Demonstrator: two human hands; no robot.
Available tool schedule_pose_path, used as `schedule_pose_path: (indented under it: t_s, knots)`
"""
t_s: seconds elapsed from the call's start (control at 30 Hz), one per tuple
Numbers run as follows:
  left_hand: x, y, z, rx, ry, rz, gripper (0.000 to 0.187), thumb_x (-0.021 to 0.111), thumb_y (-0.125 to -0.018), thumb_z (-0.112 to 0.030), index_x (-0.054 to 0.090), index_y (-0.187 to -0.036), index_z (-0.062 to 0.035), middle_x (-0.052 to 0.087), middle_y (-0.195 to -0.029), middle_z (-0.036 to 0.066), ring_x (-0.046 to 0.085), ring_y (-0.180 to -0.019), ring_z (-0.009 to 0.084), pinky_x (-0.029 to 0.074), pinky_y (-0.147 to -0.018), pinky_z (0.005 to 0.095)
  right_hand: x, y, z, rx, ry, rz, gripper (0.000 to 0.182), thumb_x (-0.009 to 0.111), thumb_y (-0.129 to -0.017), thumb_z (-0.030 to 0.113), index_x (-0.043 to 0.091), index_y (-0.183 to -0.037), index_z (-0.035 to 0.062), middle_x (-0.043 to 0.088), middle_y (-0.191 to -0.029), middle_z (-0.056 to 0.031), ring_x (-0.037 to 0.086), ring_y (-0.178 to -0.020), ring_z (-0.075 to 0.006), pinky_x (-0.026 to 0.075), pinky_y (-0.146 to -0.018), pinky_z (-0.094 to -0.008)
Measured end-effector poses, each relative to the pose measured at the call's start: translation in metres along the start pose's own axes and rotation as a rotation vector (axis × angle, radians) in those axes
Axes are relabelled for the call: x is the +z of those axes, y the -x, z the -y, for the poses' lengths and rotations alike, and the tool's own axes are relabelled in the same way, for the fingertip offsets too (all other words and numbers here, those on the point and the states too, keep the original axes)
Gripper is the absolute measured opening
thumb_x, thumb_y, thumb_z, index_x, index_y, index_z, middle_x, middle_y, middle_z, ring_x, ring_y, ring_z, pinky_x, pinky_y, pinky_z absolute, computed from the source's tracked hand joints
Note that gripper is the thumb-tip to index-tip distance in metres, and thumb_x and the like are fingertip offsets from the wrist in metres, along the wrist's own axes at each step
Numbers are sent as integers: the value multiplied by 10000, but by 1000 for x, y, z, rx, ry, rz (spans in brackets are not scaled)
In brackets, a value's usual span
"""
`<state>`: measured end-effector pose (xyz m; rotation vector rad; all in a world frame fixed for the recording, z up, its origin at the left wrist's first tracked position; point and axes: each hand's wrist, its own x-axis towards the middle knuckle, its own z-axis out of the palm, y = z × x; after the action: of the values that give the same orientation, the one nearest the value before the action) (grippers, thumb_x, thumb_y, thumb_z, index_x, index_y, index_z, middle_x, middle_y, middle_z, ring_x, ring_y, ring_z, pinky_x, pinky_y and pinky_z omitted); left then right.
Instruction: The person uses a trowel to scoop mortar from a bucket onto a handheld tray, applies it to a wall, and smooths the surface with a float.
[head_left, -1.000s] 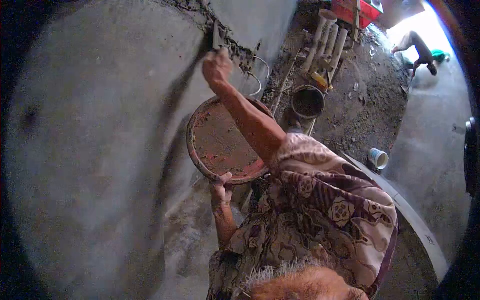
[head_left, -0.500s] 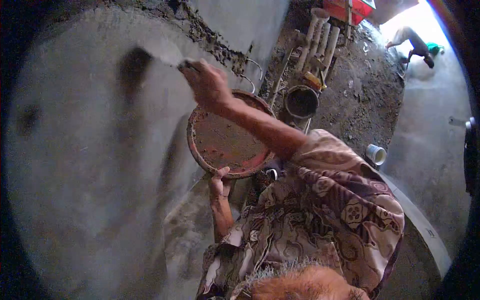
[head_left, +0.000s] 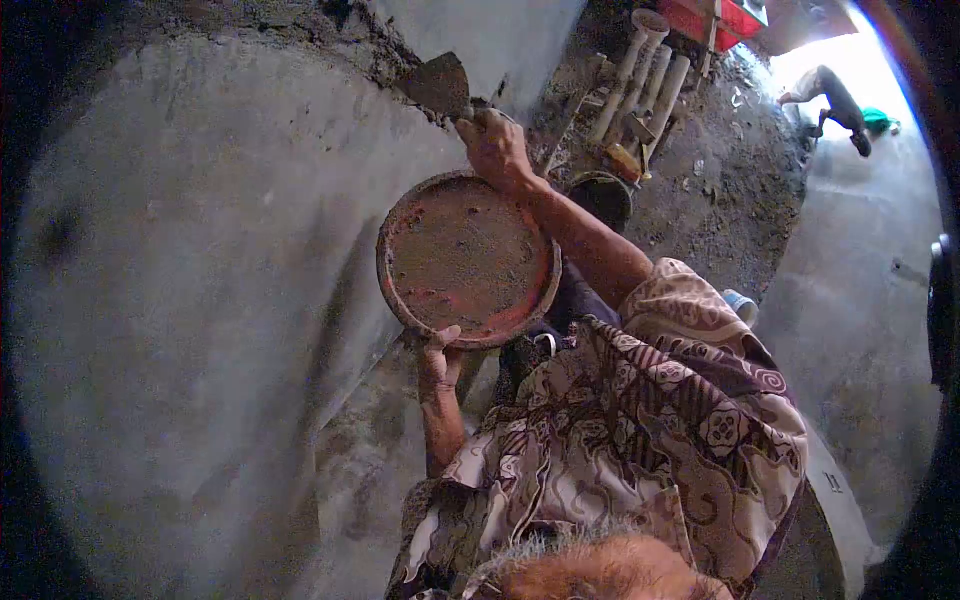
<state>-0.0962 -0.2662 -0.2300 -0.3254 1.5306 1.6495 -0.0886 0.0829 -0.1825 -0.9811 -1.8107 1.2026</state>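
The handle of the trowel [head_left: 437,86] is hidden inside the right hand [head_left: 494,148], which is closed around it. Most of the left hand [head_left: 438,350] is covered by the round pan [head_left: 468,260], whose rim is gripped at six o'clock with only the thumb showing. One trowel and one pan are counted; several pale pipes [head_left: 640,68] are seen at one o'clock, their number unclear. The trowel's long axis runs from the hand toward ten o'clock, its blade set at the rough seam of the grey concrete wall [head_left: 200,300], just above the pan.
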Motion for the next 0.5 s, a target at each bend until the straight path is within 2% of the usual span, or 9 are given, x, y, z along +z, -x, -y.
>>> schedule_pose_path:
  t_s: [0.07,0.13,0.2,0.23,0.3,0.33,0.37,0.43,0.5]
  knots:
    - [-5,-4,6,54,-65,-70,141,657,-691,-24,601,-807,-82,607,-826,33,600,-776,216,493,-749,386,9,-4,-5,-4,46,-37,357,565,-822,340,594,-816,-17,588,-751,-226,580,-744,-385,437,-674,-448]
    - [6,3,0,-13,60,6,114,663,-689,-38,601,-779,-72,608,-821,40,605,-762,219,499,-739,385,5,-5,-1,-10,93,-76,358,567,-820,338,593,-807,-19,582,-727,-214,573,-710,-372,434,-663,-438]
    - [14,9,-4,-13,67,7,137,668,-683,-37,594,-795,-69,601,-806,36,605,-757,218,501,-726,386,-10,-2,11,169,-26,27,381,563,-830,351,583,-782,-26,570,-676,-162,541,-642,-295,424,-629,-405]
    - [17,12,-5,-11,74,8,161,672,-677,-35,588,-811,-65,594,-792,32,605,-752,217,503,-714,387,-13,5,10,169,-25,27,381,563,-830,351,583,-782,-26,570,-676,-162,541,-642,-295,424,-629,-405]
    - [12,12,-5,-44,53,-24,202,675,-669,-31,577,-842,-65,588,-794,27,604,-756,217,505,-710,389,-14,21,-3,258,-471,-9,413,561,-838,374,583,-769,-32,568,-663,-121,500,-618,-223,411,-602,-377]
    - [11,12,-5,-75,33,-56,243,678,-662,-27,565,-873,-66,582,-796,21,603,-760,216,506,-707,390,-1,23,-29,291,-375,5,423,557,-846,384,603,-788,-32,583,-663,-103,509,-627,-180,415,-589,-355]
    - [13,12,-7,-76,33,-56,243,678,-662,-27,565,-873,-66,582,-796,21,603,-760,216,506,-707,390,1,23,-29,291,-374,4,423,557,-846,384,603,-788,-32,583,-663,-103,509,-627,-180,415,-589,-355]
    - [17,10,-10,11,85,31,284,674,-655,-5,568,-913,-58,579,-797,21,602,-757,214,505,-707,388,4,23,-28,217,-147,-7,401,562,-846,367,617,-806,-29,579,-650,-106,520,-608,-166,422,-584,-337]
    - [21,11,-10,-11,86,11,319,670,-656,5,564,-950,-60,577,-815,25,600,-777,215,507,-712,389,1,18,-31,231,-120,21,369,565,-848,337,611,-836,-29,582,-646,-105,549,-622,-166,436,-572,-331]
